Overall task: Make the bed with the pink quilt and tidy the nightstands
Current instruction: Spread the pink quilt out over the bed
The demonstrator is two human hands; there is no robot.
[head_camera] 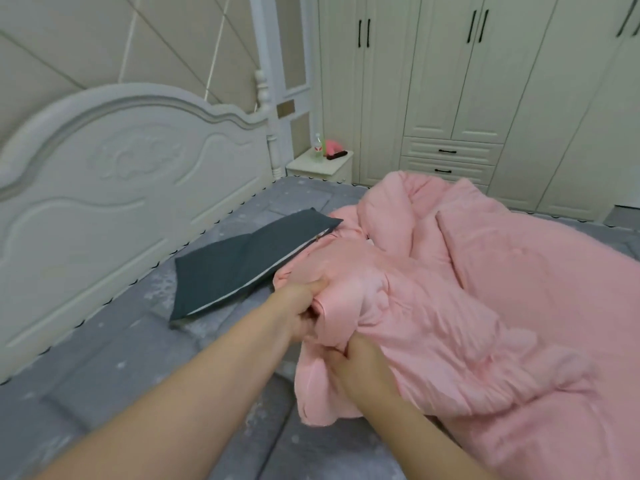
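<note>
Fingers of the left hand (304,315) and right hand (360,370) are closed on a bunched edge of the pink quilt (485,306), which lies crumpled across the mattress (104,368) beside a dark pillow (239,265). Step judged: spreading; next, draw the edge toward the headboard (121,174).

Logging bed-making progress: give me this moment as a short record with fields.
left hand: gripping bunched quilt edge
right hand: gripping the same edge, nearer the camera
pink quilt: crumpled, not spread
dark pillow: flat near headboard, quilt overlapping one end
nightstand: bottle, pink item, dark item on top
</note>
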